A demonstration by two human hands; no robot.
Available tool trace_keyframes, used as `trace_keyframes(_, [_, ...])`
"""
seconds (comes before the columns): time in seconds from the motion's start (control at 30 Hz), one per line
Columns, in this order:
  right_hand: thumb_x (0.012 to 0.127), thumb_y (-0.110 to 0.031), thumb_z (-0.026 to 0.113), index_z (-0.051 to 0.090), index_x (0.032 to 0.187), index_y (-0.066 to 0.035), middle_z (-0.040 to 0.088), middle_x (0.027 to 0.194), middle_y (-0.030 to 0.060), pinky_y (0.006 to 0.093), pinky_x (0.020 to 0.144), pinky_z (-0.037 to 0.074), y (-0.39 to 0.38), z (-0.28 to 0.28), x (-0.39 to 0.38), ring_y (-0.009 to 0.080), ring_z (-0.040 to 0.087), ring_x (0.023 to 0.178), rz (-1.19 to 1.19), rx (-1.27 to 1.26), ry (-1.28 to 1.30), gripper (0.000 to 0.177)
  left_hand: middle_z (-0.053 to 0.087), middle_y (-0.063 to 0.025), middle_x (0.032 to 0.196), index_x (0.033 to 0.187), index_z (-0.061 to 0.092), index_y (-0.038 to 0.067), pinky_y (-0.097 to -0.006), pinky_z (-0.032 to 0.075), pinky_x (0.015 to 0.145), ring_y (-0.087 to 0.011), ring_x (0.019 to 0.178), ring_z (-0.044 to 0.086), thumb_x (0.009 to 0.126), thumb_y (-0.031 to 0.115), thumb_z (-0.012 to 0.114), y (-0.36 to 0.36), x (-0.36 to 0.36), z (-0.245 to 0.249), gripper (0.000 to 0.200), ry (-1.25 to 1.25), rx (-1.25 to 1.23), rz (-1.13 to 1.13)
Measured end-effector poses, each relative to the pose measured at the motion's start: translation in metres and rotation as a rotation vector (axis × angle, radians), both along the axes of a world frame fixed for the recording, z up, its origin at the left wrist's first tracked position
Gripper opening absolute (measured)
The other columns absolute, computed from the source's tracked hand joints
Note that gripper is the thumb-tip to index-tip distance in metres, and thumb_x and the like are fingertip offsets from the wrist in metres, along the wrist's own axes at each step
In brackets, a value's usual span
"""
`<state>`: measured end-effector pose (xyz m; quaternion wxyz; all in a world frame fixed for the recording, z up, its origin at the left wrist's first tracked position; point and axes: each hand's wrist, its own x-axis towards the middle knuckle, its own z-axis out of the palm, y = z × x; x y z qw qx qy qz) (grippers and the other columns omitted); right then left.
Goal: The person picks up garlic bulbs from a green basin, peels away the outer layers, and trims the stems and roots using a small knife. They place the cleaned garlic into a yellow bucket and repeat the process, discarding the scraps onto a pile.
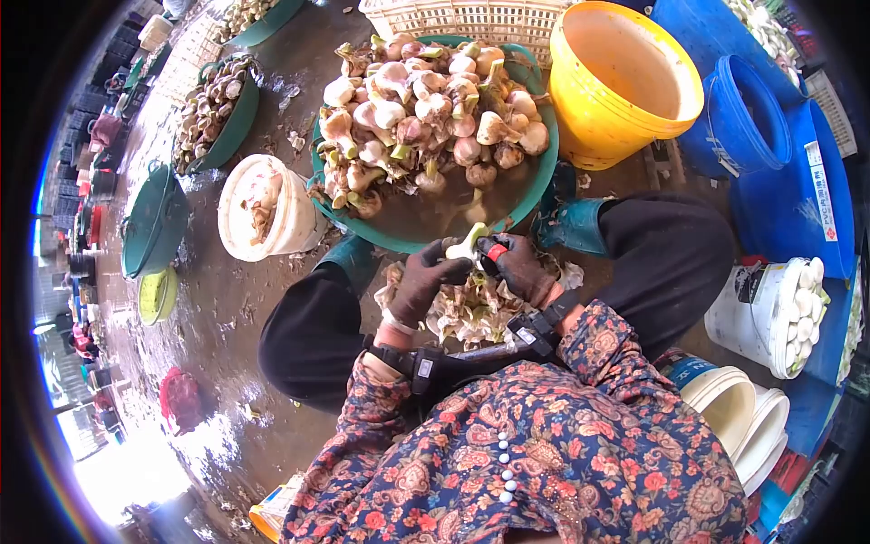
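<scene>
A pale, peeled garlic bulb (468, 245) with a greenish stem is held up between my two gloved hands. My left hand (426, 279), in a dark glove, is closed with its fingertips on the bulb. My right hand (518, 268), also gloved and with a red band on one finger, is closed against the bulb's other side; whether it also holds a tool is hidden. Just beyond them stands a green tub (399, 238) heaped with unpeeled garlic bulbs (426, 118). Below my hands lies a pile of garlic skins (471, 313).
A yellow bucket (589, 118) stands right of the tub, a white bucket (237, 204) with skins to its left. At right are a blue bucket (725, 118) and a white bucket (748, 313) of peeled garlic. Other tubs and people are far left on the wet floor (245, 344).
</scene>
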<state>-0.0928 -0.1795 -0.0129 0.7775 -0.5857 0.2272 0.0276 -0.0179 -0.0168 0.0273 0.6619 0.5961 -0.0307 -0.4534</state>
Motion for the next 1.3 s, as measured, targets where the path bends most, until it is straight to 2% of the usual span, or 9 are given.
trace_keyframes(0.2, [0.087, -0.039, 0.056, 0.062, 0.091, -0.006, 0.058, 0.067, 0.0001, 0.0221, 0.046, 0.04, -0.005, 0.028, 0.001, 0.0092, 0.05, 0.052, 0.121, 0.558, 0.366, 0.033, 0.06, -0.0085, 0.105, 0.113, 0.053, -0.002, -0.0274, 0.046, 0.086, -0.0164, 0.097, 0.057, 0.078, 0.009, 0.066, -0.005, -0.009, 0.0, 0.039, -0.147, -0.15, 0.089])
trace_keyframes(0.47, [0.083, -0.045, 0.06, 0.064, 0.086, -0.007, 0.059, 0.068, 0.0003, 0.0224, 0.049, 0.04, -0.007, -0.001, 0.002, 0.0093, 0.051, 0.054, 0.126, 0.165, 0.246, 0.038, 0.06, -0.0106, 0.108, 0.112, 0.057, 0.002, -0.0296, 0.047, 0.084, -0.0182, 0.096, 0.058, 0.066, 0.019, 0.08, -0.007, -0.008, -0.009, 0.054, -1.12, 0.343, -0.011])
trace_keyframes(0.63, [0.083, -0.021, 0.065, 0.062, 0.099, -0.001, 0.06, 0.08, -0.0008, 0.024, 0.06, 0.044, -0.018, -0.007, 0.003, 0.0097, 0.054, 0.066, 0.428, -0.442, 0.011, 0.026, 0.064, -0.0093, 0.096, 0.101, 0.063, 0.001, -0.0306, 0.049, 0.072, -0.0154, 0.081, 0.06, 0.072, 0.016, 0.075, 0.002, -0.006, -0.002, 0.034, -0.875, 0.348, -0.165])
trace_keyframes(0.8, [0.078, -0.007, 0.067, 0.055, 0.116, 0.001, 0.061, 0.102, 0.0056, 0.0267, 0.082, 0.044, -0.016, 0.016, 0.001, 0.0118, 0.055, 0.091, 0.44, -0.086, -0.096, 0.04, 0.064, -0.0072, 0.085, 0.102, 0.061, -0.001, -0.0279, 0.048, 0.066, -0.0131, 0.073, 0.06, 0.086, 0.014, 0.06, 0.01, -0.003, -0.022, 0.022, -0.129, 0.113, 0.096])
trace_keyframes(0.97, [0.075, -0.01, 0.069, 0.051, 0.121, -0.003, 0.057, 0.113, 0.01, 0.0318, 0.089, 0.044, -0.003, 0.016, 0.003, 0.018, 0.056, 0.1, 0.256, 0.049, -0.215, 0.05, 0.064, -0.004, 0.091, 0.105, 0.061, 0.001, -0.0257, 0.049, 0.067, -0.0109, 0.078, 0.059, 0.089, 0.024, 0.057, 0.019, 0.004, -0.026, 0.028, -0.923, 0.255, -0.16])
trace_keyframes(1.07, [0.072, -0.017, 0.07, 0.06, 0.113, -0.014, 0.056, 0.109, 0.0128, 0.0374, 0.086, 0.045, -0.001, 0.031, -0.001, 0.0302, 0.056, 0.095, 0.262, -0.881, -0.345, 0.042, 0.064, -0.0039, 0.092, 0.107, 0.061, 0.003, -0.0246, 0.049, 0.068, -0.0106, 0.08, 0.059, 0.09, 0.027, 0.055, 0.018, 0.003, -0.043, 0.03, -1.282, 0.262, -0.116])
trace_keyframes(1.17, [0.075, -0.019, 0.068, 0.066, 0.098, -0.01, 0.06, 0.098, 0.0109, 0.0346, 0.073, 0.048, 0.003, 0.02, 0.001, 0.0259, 0.059, 0.084, 0.263, -1.201, -0.454, 0.024, 0.064, -0.0043, 0.093, 0.106, 0.061, 0.002, -0.0254, 0.049, 0.07, -0.0114, 0.083, 0.059, 0.089, 0.024, 0.057, 0.013, -0.002, -0.027, 0.027, -0.601, 0.058, 0.072])
trace_keyframes(1.27, [0.085, -0.02, 0.06, 0.063, 0.088, -0.003, 0.063, 0.08, 0.0018, 0.025, 0.063, 0.047, 0.002, -0.005, 0.008, 0.0116, 0.059, 0.072, -0.178, 0.051, -0.099, 0.018, 0.065, -0.0035, 0.092, 0.102, 0.062, 0.002, -0.0262, 0.049, 0.072, -0.0108, 0.084, 0.059, 0.087, 0.021, 0.06, 0.012, 0.0, -0.004, 0.024, -0.115, 0.028, 0.134])
trace_keyframes(1.3, [0.085, -0.02, 0.06, 0.063, 0.088, -0.003, 0.063, 0.08, 0.0018, 0.025, 0.063, 0.047, -0.007, -0.01, 0.008, 0.0116, 0.059, 0.072, -0.181, 0.05, -0.099, 0.018, 0.065, -0.0051, 0.092, 0.097, 0.063, 0.0, -0.0251, 0.048, 0.073, -0.0105, 0.083, 0.059, 0.086, 0.018, 0.061, 0.016, 0.001, -0.009, 0.021, -0.172, -0.04, -0.048])
